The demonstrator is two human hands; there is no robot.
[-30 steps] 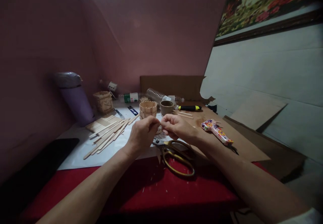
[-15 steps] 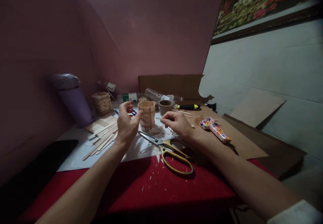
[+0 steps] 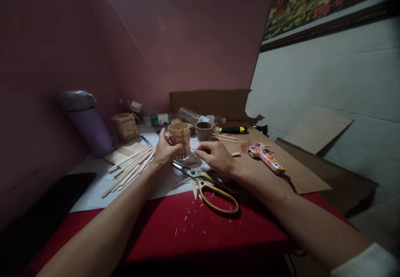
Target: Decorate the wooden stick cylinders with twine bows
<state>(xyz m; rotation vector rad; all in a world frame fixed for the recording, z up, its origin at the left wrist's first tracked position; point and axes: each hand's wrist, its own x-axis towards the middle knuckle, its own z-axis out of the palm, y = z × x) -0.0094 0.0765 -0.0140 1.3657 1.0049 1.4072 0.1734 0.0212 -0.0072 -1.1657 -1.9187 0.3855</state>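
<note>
The little popsicle-stick cup (image 3: 180, 134) stands upright on the counter (image 3: 187, 235), open end up. It's pale wooden slats set side by side in a ring, with a bumpy top edge. The left hand (image 3: 163, 153) grips it from its 8 o'clock side, and the right hand (image 3: 215, 157) is near at 4 o'clock.

The left hand (image 3: 164, 152) grips a stick cup (image 3: 179, 137); the right hand (image 3: 215, 157) hovers just beside it, above the scissors (image 3: 208, 184).

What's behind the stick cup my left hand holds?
A clear bottle lying down and a cardboard sheet; a brown cup stands beside. The stick cup hides the spot directly behind it.
</note>
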